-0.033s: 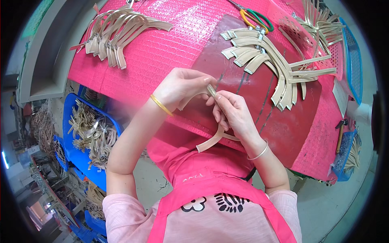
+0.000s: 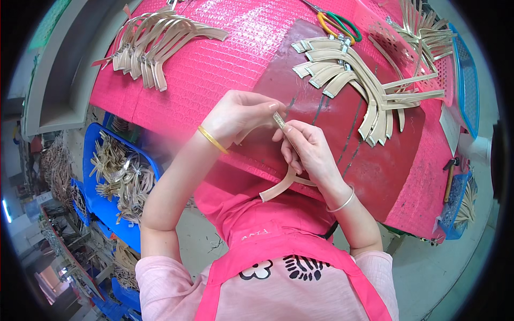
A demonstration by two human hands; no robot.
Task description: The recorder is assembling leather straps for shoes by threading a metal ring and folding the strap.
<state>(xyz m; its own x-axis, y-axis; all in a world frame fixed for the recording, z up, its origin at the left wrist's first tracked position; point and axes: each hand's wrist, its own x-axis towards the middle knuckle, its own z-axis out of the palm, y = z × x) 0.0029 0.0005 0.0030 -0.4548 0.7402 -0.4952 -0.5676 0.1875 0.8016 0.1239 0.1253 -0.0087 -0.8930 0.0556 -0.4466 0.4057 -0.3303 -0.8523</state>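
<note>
A beige forked strap (image 2: 277,189), like a sandal strap, is held between my two hands over the near edge of the table. Its short glittery part (image 2: 279,120) shows between my fingertips. My left hand (image 2: 247,116) is closed in a pinch at the upper end, with another beige piece showing faintly beneath it. My right hand (image 2: 309,148) grips the strap lower down, thumb and fingers pressed together. The forked end hangs below my right hand, above my pink apron. Fingers hide the strap's middle.
On the dark red mat (image 2: 321,139) lies a fanned stack of beige straps (image 2: 369,91), with scissors (image 2: 338,27) behind. More straps (image 2: 155,45) lie back left. Blue bins (image 2: 101,198) stand left, a pink basket (image 2: 393,45) and blue tray (image 2: 467,85) right. A hammer (image 2: 450,179) is at the right edge.
My left hand and the upper strap end have shifted very slightly. Both hands keep their hold; nothing else has visibly moved.
</note>
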